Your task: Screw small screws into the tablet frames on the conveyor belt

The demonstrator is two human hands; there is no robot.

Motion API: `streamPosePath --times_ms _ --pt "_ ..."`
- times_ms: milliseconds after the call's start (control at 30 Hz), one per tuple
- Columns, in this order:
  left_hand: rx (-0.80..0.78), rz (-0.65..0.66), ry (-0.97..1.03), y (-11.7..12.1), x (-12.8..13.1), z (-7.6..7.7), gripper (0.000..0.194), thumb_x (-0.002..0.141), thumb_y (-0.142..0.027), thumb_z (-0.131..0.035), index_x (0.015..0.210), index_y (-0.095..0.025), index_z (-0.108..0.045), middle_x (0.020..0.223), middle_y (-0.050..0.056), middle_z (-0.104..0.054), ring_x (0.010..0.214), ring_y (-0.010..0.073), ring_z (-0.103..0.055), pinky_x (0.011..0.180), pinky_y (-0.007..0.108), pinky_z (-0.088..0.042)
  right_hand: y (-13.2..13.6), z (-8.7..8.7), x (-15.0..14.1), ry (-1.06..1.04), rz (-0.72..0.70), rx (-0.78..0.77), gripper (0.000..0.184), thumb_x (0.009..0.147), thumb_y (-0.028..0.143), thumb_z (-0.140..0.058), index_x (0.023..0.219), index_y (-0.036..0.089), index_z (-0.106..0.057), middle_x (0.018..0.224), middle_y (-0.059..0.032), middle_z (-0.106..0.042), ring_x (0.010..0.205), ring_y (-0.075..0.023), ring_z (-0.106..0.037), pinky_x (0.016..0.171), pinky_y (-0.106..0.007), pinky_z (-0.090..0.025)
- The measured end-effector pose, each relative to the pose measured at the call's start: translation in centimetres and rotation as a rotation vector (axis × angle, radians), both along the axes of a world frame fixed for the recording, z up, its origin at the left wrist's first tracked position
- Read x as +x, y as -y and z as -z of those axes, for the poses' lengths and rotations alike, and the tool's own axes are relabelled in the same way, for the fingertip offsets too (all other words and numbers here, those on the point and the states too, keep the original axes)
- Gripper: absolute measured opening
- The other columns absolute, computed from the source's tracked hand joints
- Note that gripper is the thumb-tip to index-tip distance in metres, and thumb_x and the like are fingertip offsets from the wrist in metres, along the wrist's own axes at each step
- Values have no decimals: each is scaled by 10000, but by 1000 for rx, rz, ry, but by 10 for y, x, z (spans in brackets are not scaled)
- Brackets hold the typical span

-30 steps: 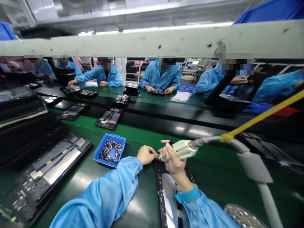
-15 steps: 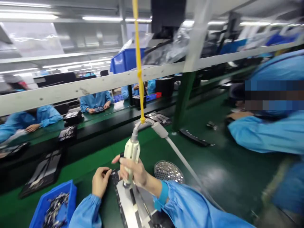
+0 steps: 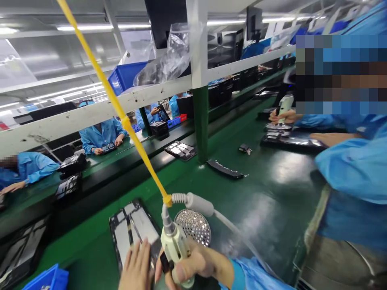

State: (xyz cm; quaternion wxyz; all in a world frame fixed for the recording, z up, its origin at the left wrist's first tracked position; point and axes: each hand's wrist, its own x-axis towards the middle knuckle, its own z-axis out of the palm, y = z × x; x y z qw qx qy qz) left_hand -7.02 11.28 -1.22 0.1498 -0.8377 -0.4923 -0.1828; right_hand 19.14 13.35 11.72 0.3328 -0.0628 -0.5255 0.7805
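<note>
Left hand lay at the lower edge of the frame, fingers extended over the near part of an opened flat device; its grip was released, palm down. The device lay on the green worktop, its pale panels facing up. Right hand, just beside, had its grip closed around a cream power driver, held near upright; its tip was not visible. A yellow strap and a grey cable met at the driver's top. Part of a blue bin showed at lower left.

Just behind the driver: a round, dimpled metal plate. Farther on, a black curved strip lay near the foot of a green-and-white post, with a small dark part beyond. At right, a co-worker's hand held a similar driver. Across the line, a person in blue handled another device.
</note>
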Motion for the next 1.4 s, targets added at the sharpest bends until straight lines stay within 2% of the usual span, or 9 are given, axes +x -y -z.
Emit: streamPosePath --times_ms 200,300,400,533,633,867,1000,1133,1400 --pt "-377 -511 -61 -112 -8 -69 525 997 -156 -420 1493 -165 -590 1594 140 -519 1493 337 -474 1236 572 -395 20 27 3 169 8 -22 731 598 695 -884 984 92 -735 696 -55 -696 588 -127 -620 601 -251 -487" --pt "-390 -655 27 -149 -26 -80 623 895 -77 -511 1498 -218 -580 1599 109 -520 1488 320 -475 1236 583 -384 21 41 5 186 1 2 718 707 698 -829 1106 114 -701 778 -82 -724 694 -174 -663 721 -325 -523" --pt "-331 -744 105 -157 -44 -73 676 812 -44 -555 1469 -194 -603 1574 124 -549 1466 320 -498 1243 566 -380 16 46 7 200 41 28 708 729 733 -787 1124 150 -717 847 -114 -749 784 -241 -702 806 -410 -547" --pt "-224 -719 152 -132 -52 -59 502 889 -137 -525 1368 -141 -676 1523 147 -596 1451 328 -512 1250 521 -387 10 38 9 211 132 69 590 754 727 -760 1093 244 -764 998 -154 -776 942 -330 -731 853 -488 -577" --pt "-212 -626 158 -104 -53 -50 424 952 -230 -474 1287 -116 -707 1506 167 -606 1457 349 -499 1244 516 -397 6 20 12 143 205 46 545 762 663 -808 1076 220 -763 979 -142 -768 895 -291 -742 870 -482 -607" --pt "-197 -364 218 -82 -68 -35 511 980 -396 -407 1301 -97 -670 1445 202 -640 1433 371 -520 1244 554 -386 -24 -25 35 40 793 -23 550 718 624 -862 1032 184 -757 811 -42 -725 567 -125 -615 645 -344 -641" --pt "-169 -317 229 -85 -65 -37 533 986 -427 -384 1296 -105 -675 1437 201 -647 1414 375 -541 1228 574 -406 -29 -21 38 106 940 18 501 737 612 -837 976 177 -771 641 -4 -638 531 -129 -571 534 -300 -587" --pt "-155 -300 243 -70 -55 -43 530 991 -426 -384 1256 -90 -698 1407 209 -666 1399 383 -556 1204 584 -444 -25 -8 32 117 914 45 527 728 625 -828 984 170 -760 711 -23 -686 453 -98 -516 508 -314 -561" --pt "-190 -87 251 47 -44 -48 383 1037 -364 -481 1351 -224 -652 1480 88 -641 1464 316 -517 1214 555 -480 -21 1 16 27 952 57 540 709 670 -825 944 190 -749 707 -26 -672 469 -107 -491 486 -310 -547"
